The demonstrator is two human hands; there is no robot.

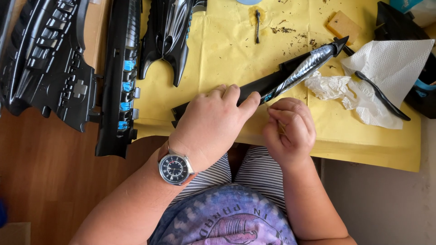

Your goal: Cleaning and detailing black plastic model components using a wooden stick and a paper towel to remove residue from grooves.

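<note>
My left hand (217,115) rests palm down on a long black plastic part (299,69) with a ribbed silvery section, pressing its near end onto the yellow paper sheet (218,50). A wristwatch with a dark dial sits on that wrist. My right hand (290,129) is just right of it, fingers curled together around something small that I cannot make out, close to the part's underside.
Large black plastic panels with blue inserts (121,77) lie at left on the wooden table. Another black curved piece (168,31) lies at top. Crumpled white tissue (386,72), a black toothbrush (380,94), a tan sponge block (344,26) and dark crumbs sit at right.
</note>
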